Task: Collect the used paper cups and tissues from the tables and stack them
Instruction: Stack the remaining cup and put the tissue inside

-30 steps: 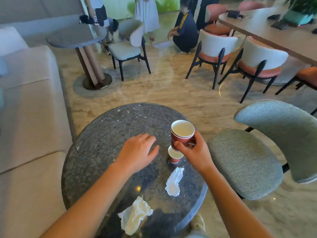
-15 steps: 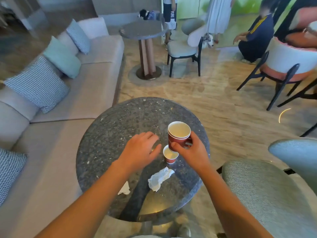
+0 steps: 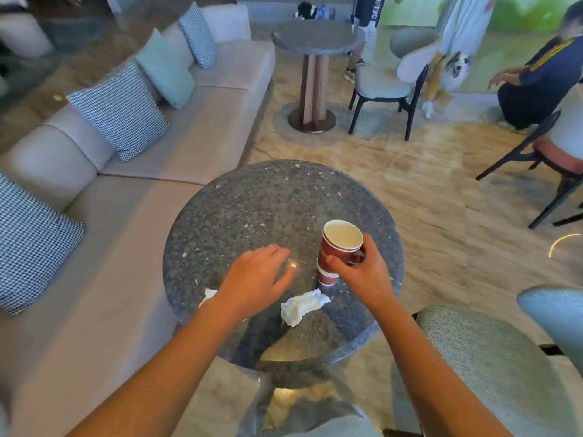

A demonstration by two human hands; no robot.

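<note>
My right hand grips a stack of red paper cups, white inside, set into another red cup that stands on the round dark stone table. A crumpled white tissue lies just in front of the cups. A second tissue peeks out at the table's left edge, mostly hidden by my left wrist. My left hand hovers over the table left of the cups with relaxed fingers, holding nothing.
A grey sofa with checked and teal cushions runs along the left. A grey upholstered chair stands close on the right. Another round table and chair stand further back, with a dog and people beyond.
My right hand has lowered the held cups into the small cup on the table. The view has swung left, bringing the sofa into sight. My left hand stays where it was.
</note>
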